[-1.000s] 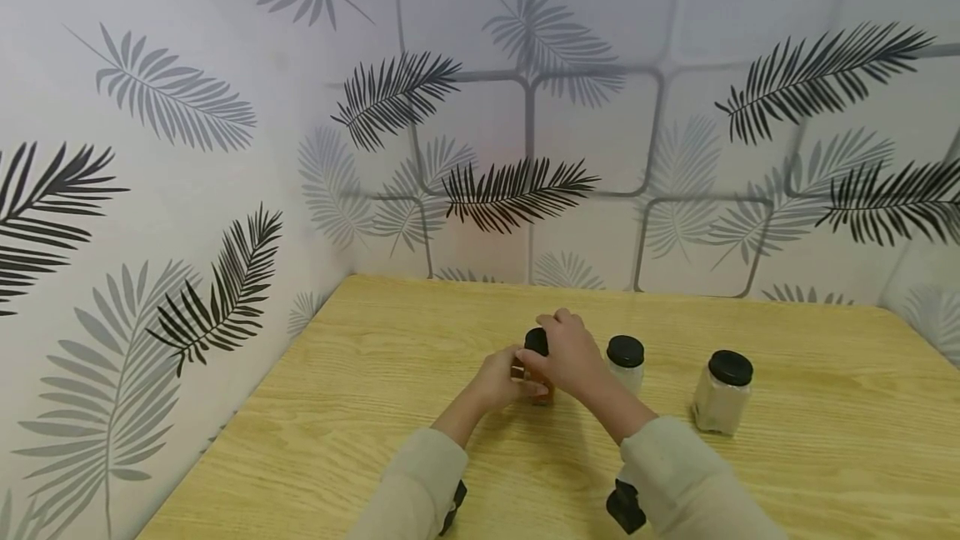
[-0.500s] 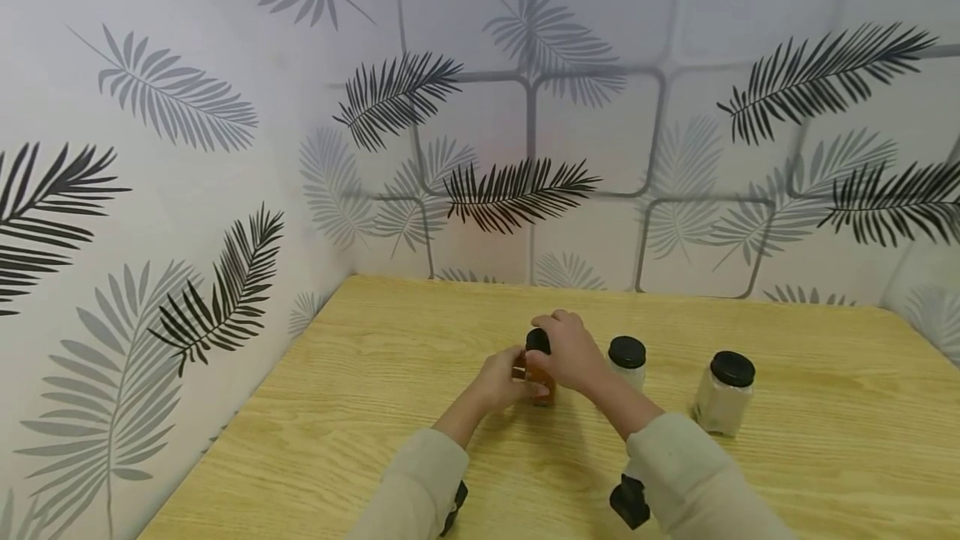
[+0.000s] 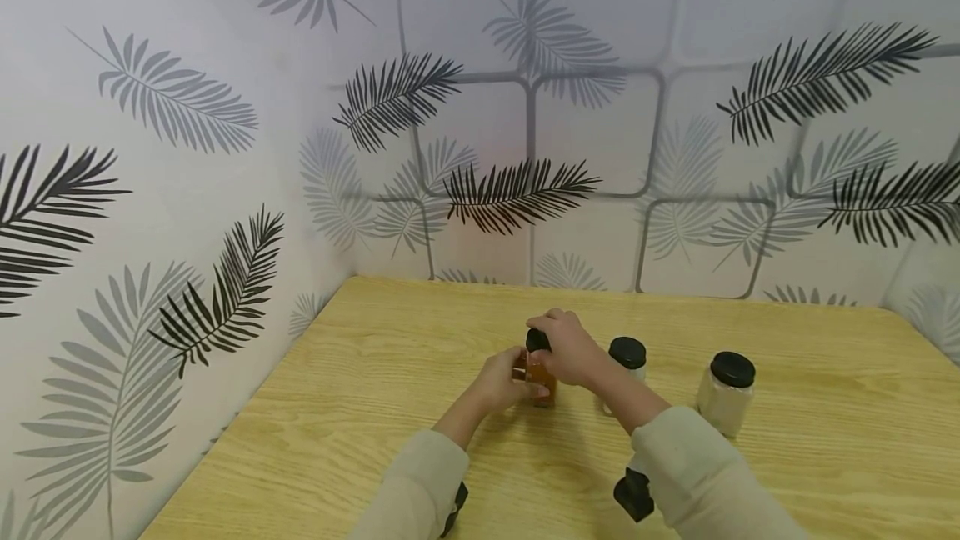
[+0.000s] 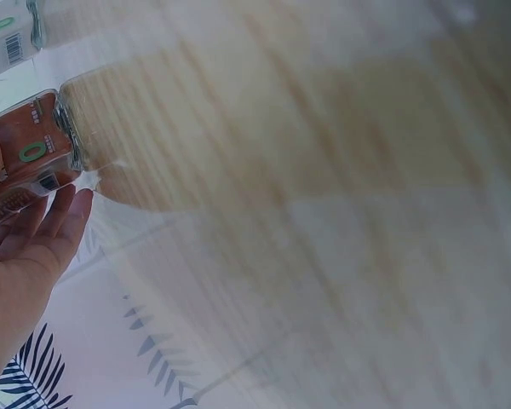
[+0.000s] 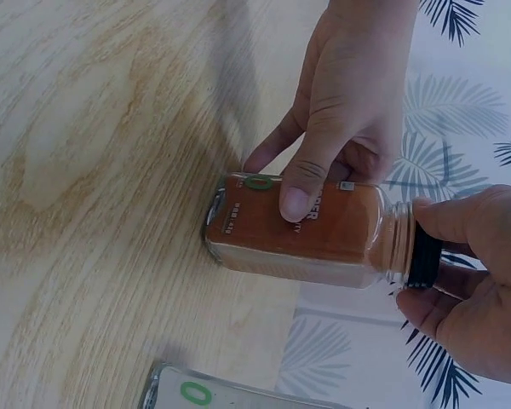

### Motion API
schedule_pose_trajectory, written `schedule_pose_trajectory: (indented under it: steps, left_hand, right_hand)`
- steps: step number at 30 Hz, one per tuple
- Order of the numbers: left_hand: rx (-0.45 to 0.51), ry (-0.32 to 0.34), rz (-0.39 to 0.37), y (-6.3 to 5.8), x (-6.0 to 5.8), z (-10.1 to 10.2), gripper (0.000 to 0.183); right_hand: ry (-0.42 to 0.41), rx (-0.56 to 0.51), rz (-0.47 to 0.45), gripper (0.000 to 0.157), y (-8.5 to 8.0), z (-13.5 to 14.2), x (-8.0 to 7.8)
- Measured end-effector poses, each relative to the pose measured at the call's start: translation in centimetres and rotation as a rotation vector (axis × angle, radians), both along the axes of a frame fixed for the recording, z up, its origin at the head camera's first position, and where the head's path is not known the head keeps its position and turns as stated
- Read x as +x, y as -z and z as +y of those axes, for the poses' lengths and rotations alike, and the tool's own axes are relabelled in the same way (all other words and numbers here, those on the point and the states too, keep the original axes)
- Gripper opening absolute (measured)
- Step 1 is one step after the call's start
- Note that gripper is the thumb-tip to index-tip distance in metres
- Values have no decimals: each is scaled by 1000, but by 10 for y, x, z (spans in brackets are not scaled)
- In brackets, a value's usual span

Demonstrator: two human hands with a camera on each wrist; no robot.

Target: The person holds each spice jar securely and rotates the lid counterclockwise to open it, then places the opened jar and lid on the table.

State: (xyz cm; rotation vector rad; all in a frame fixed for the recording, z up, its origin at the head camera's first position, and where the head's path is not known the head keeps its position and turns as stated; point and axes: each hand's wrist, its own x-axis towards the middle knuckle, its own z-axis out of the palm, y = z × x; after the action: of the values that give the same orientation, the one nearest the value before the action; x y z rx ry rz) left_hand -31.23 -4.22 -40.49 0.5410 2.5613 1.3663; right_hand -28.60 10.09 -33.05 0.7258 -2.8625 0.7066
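A square glass spice jar of reddish-brown powder (image 3: 543, 375) stands upright on the wooden table (image 3: 375, 357). My left hand (image 3: 501, 380) grips its body low down, thumb across the label in the right wrist view. From above, my right hand (image 3: 576, 350) holds the jar's black lid (image 5: 424, 256) between thumb and fingers. Bare screw threads of the neck (image 5: 399, 243) show just below the lid. In the left wrist view only the lower part of the jar (image 4: 34, 149) is in sight, with a green mark on the label.
A jar of pale powder with a black lid (image 3: 627, 352) stands just right of my right hand, partly behind the forearm. Farther right is another pale jar (image 3: 724, 394), also black-lidded. Patterned walls (image 3: 480, 132) border the table at the back and left.
My right hand has turned slightly on the lid, its fingertips moving left and its wrist and sleeve moving right. The left hand and the jar's body have stayed in place.
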Motion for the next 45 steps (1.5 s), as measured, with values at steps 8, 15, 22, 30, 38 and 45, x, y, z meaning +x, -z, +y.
schedule_pose_trajectory:
  steps: [8, 15, 22, 30, 38, 45]
  left_hand:
    - [14, -2, -13, 1, 0, 0, 52]
    - [-4, -3, 3, 2, -1, 0, 50]
    - [-8, -3, 27, 3, -2, -1, 47]
    - [-20, -7, 42, 3, -2, -1, 45]
    - [7, 5, 35, 3, -2, -1, 45]
    - [3, 12, 50, 3, -3, 0, 45]
  right_hand:
    - [2, -59, 19, 44, -1, 3, 3]
    - [-20, -122, 90, 42, 4, 11, 6]
    - [-12, -182, 135, 42, 12, 17, 8]
    - [19, -309, 208, 41, 18, 22, 16]
    - [2, -339, 51, 40, 27, 29, 30]
    - [-22, -383, -67, 36, 34, 32, 38]
